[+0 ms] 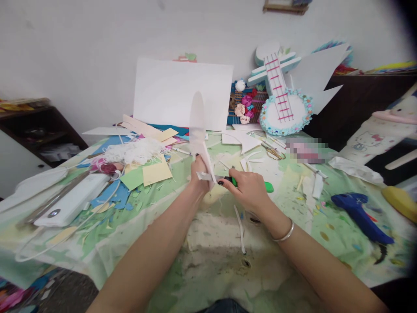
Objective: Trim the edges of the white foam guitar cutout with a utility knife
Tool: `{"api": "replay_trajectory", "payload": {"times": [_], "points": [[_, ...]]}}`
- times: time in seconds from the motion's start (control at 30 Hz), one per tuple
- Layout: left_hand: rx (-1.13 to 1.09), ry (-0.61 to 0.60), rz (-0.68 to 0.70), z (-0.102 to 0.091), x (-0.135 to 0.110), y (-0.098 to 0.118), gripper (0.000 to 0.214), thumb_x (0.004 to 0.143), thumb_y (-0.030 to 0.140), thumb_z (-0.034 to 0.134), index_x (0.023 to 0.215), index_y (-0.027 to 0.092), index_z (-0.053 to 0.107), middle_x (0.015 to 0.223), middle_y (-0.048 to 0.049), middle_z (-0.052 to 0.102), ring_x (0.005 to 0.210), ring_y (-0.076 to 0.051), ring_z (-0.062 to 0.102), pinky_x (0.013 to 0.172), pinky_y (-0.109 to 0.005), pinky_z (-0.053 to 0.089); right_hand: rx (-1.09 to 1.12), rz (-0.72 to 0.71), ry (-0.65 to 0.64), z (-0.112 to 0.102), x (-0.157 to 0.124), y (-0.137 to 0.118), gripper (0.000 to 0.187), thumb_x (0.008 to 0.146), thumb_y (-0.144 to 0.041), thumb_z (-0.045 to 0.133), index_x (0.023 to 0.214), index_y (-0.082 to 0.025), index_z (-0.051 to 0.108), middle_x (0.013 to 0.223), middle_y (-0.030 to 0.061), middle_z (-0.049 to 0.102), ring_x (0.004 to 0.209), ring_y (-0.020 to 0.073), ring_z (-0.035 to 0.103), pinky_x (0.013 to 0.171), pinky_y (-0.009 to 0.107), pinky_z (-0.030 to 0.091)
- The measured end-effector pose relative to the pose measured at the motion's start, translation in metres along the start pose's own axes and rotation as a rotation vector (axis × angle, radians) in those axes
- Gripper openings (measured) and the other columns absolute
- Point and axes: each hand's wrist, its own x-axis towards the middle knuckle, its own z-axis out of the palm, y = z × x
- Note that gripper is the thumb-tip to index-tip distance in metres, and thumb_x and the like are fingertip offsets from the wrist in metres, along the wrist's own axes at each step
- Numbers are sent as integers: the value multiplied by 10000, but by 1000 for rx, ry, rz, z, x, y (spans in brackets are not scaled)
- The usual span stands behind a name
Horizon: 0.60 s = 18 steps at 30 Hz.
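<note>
My left hand (199, 170) grips a white foam-board piece (197, 119) with a long rounded top, held upright over the middle of the table. Its upper part is blurred. In my right hand (250, 188) is a box cutter (268, 187) with a green and black handle. The cutter's blade (206, 176) points left and meets the lower end of the foam-board piece, close to my left fingers. A narrow white offcut (240, 229) lies on the tablecloth below my hands.
At the back, a white board (163, 93) and a banjo-shaped craft model (280, 93) lean against the wall. White string (135, 151), paper scraps and a white device (73, 200) lie left. Scissors (274, 152), a blue glue gun (358, 213) and a cartoon-printed cup (365, 138) are right.
</note>
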Motion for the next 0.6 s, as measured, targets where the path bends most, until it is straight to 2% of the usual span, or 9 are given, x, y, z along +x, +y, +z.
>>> {"api": "replay_trajectory", "payload": {"times": [0.5,0.6], "points": [[46,3,48,-2,4,-7,244,798,341,518,645,203,389,505,53,335,433,-87,337,425,-211,300,-7,20,1,1,0,0,607,890,-683,183,787,-199,535,684,38,642,610,166,542,535,266,117],[26,-18,21,-2,5,-7,244,802,341,513,645,206,384,503,55,328,422,-86,321,417,-216,283,7,14,13,0,0,0,593,892,-677,201,777,-198,531,670,32,634,607,162,538,535,263,121]]}}
